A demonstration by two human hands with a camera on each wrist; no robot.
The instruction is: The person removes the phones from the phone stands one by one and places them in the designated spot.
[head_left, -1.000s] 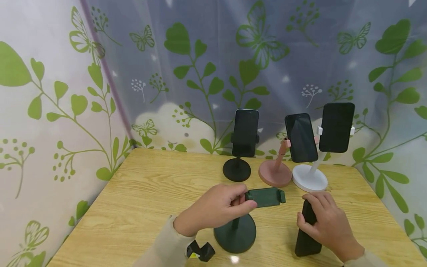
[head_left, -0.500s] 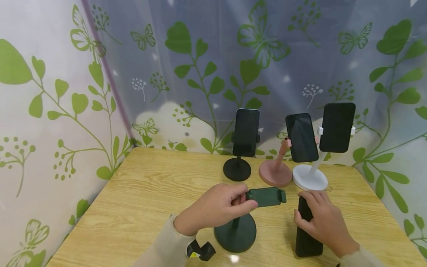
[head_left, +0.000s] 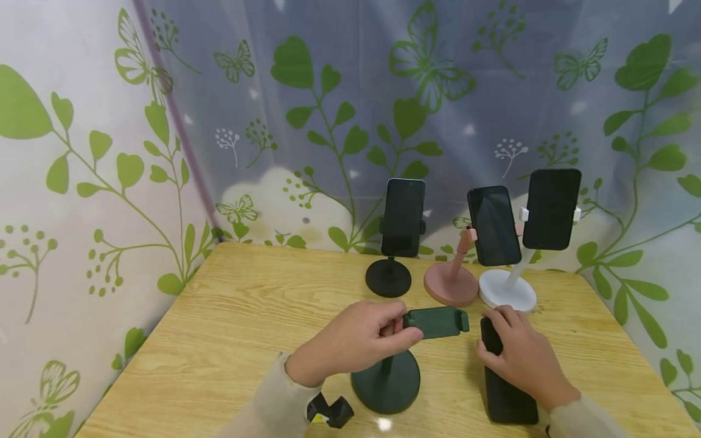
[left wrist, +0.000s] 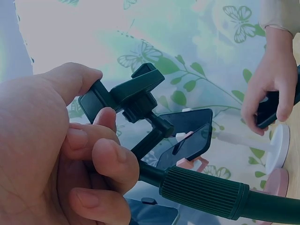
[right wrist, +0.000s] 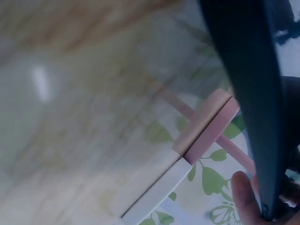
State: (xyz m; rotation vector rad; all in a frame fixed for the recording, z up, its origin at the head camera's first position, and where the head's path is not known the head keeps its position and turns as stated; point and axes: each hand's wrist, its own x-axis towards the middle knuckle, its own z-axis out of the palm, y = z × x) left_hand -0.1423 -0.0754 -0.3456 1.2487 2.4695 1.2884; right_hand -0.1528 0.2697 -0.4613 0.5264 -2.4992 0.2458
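Note:
My left hand [head_left: 350,340] pinches the near end of the clamp [head_left: 438,322] on a dark green phone stand. The clamp lies sideways over the stand's round base [head_left: 378,389], and nothing sits in it. In the left wrist view, the thumb and a finger hold the clamp's end jaw, beside the ribbed green stem [left wrist: 204,192]. To the right, my right hand [head_left: 526,356] grips the upper part of a black phone [head_left: 509,398], its thumb on the left edge. The phone [right wrist: 251,93] shows as a long dark edge in the right wrist view.
Behind the hands stand a black phone stand [head_left: 389,278], a pink stand [head_left: 451,285] and a white stand [head_left: 506,291], each holding a dark phone. A small black object with a yellow patch [head_left: 330,410] is beside my left wrist. Patterned curtains border the wooden table [head_left: 246,304].
My right hand has shifted left and slightly away from me, tilting the phone's top left so that more of its dark face shows. My left hand and the green stand have stayed put.

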